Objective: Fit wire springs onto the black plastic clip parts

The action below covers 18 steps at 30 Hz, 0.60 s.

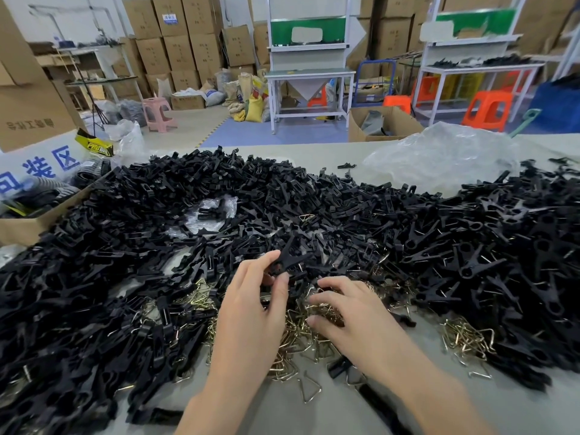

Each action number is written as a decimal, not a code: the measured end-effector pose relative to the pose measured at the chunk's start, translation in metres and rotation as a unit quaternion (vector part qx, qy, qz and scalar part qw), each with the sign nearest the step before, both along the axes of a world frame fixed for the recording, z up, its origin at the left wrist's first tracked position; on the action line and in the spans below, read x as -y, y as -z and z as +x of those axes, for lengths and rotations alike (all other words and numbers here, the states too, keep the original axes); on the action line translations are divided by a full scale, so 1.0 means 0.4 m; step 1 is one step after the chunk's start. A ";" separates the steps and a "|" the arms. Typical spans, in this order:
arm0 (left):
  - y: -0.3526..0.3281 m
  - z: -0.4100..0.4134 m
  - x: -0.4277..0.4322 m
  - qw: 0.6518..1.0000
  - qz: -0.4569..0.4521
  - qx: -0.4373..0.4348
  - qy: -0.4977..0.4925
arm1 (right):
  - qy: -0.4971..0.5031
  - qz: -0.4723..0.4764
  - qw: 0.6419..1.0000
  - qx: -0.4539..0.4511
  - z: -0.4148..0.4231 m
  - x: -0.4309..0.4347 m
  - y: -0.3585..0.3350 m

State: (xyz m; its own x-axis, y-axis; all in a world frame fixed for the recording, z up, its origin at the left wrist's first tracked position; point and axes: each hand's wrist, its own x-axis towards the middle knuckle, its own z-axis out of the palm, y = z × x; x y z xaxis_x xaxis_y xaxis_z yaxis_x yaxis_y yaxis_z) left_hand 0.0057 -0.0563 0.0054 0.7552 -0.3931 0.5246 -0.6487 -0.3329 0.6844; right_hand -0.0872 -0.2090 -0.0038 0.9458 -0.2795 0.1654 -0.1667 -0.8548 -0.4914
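The left hand [251, 296] pinches one black clip part [287, 260] between thumb and fingertips, just above the heap of clip parts [314, 199] spreading from nine to three o'clock. The right hand [348, 312], near five o'clock, rests relaxed fingers on the wire springs [301, 328], gripping nothing I can make out. It is probably best to tease one spring free of the tangle first, keeping the clip steady for seating. At nine o'clock a white sign [47, 164] reads 装区 in blue; other print is illegible.

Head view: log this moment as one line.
left hand pinches black clip part | right hand rests open on wire springs pile | loose clip parts heaped across table
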 end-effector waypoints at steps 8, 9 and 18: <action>0.000 -0.001 0.003 1.000 0.008 0.002 0.003 | 0.003 0.073 0.994 0.081 -0.006 0.007 -0.024; 0.000 -0.001 0.003 1.000 0.008 0.001 0.003 | 0.006 0.095 0.992 0.078 -0.007 0.011 -0.026; 0.000 -0.002 0.002 1.000 0.010 0.005 0.003 | 0.019 0.020 0.998 0.050 -0.015 0.028 -0.013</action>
